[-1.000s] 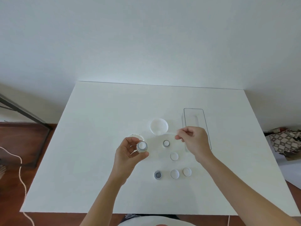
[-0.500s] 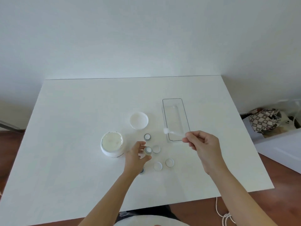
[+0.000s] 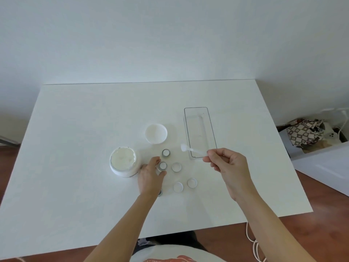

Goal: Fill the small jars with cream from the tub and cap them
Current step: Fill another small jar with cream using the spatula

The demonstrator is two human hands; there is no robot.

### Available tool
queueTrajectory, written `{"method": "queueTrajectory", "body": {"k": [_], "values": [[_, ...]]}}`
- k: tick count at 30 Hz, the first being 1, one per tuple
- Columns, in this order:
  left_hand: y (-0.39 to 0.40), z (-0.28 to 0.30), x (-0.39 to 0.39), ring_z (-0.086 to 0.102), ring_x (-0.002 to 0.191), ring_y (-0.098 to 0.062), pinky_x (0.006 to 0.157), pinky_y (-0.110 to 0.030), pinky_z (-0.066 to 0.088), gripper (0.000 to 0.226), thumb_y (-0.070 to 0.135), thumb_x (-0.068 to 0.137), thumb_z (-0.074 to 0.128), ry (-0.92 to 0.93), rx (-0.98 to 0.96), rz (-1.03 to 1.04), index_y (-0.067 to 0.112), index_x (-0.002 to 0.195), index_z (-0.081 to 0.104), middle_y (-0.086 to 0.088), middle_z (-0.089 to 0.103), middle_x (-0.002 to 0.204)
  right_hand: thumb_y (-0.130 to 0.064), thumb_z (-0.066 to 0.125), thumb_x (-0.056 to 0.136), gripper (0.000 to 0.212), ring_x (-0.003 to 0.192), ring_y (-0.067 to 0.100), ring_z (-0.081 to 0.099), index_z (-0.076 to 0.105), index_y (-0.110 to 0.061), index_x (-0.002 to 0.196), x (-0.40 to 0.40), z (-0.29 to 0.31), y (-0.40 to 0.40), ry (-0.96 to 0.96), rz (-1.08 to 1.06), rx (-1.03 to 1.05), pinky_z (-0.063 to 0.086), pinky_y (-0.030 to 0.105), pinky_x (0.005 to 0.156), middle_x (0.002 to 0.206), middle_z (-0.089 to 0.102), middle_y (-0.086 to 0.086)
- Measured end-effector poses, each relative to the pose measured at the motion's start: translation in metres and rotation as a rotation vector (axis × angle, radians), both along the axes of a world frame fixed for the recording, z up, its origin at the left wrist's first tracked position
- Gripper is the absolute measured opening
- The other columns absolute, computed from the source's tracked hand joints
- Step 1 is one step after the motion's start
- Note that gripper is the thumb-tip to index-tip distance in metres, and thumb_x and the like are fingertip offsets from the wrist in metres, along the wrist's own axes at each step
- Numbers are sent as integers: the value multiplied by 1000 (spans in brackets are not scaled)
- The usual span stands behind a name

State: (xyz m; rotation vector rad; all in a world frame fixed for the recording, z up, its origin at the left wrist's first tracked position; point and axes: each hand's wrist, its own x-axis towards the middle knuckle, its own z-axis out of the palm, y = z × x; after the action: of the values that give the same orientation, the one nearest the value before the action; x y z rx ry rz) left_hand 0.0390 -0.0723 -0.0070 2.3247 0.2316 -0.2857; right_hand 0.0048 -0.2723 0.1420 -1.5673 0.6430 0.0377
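Fingers (image 3: 158,160) have lowered jar (image 3: 162,165) onto table (image 3: 75,129).

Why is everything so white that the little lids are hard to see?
Head view: soft, even light on a white table gives only faint shadows, so the white lids nearly blend in; the clear tray shows only as a thin dark outline; the spatula in the right hand looks pale and slightly blurry; the wide lens makes the table edges slant.
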Motion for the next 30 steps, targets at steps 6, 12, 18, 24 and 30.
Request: {"method": "queueTrajectory", "body": {"k": [6, 12, 18, 24, 30], "values": [[4, 1, -3, 59, 113, -28, 91, -30, 43, 58, 5, 84, 75, -6, -53, -56, 12, 137, 51, -5, 67, 124, -18, 67, 88, 7, 63, 6, 57, 73, -16, 84, 3, 1, 1, -11, 20, -5, 46, 24, 68, 76, 76, 3], [25, 11, -20, 59, 119, -23, 96, -27, 44, 40, -8, 96, 49, -45, -131, -70, 4, 134, 54, -9, 63, 130, -17, 68, 87, 8, 68, 7, 58, 75, -18, 89, 4, -1, 10, 6, 86, 32, 46, 24, 71, 80, 76, 3], [61, 2, -42, 61, 109, -17, 85, -1, 39, 68, -28, 72, 41, 68, -99, -237, 7, 125, 64, -3, 63, 120, -14, 70, 85, 8, 73, 6, 63, 74, -18, 91, 9, -6, 26, 22, 174, 35, 45, 22, 71, 80, 76, 2], [62, -3, -42, 53, 104, -13, 94, -22, 46, 54, 5, 72, 82, 121, -136, -385, 16, 122, 67, 6, 53, 120, -11, 68, 86, 5, 63, 0, 59, 72, -14, 86, 16, -13, 46, 42, 242, 21, 45, 17, 66, 71, 73, -2], [59, -4, -44, 54, 96, -14, 87, -20, 45, 43, 14, 75, 86, 52, -170, -309, 15, 115, 69, 5, 57, 110, -9, 67, 86, 9, 61, -2, 55, 71, -16, 81, 25, -18, 68, -18, 288, -75, 44, 7, 58, 72, 68, -4]]}}
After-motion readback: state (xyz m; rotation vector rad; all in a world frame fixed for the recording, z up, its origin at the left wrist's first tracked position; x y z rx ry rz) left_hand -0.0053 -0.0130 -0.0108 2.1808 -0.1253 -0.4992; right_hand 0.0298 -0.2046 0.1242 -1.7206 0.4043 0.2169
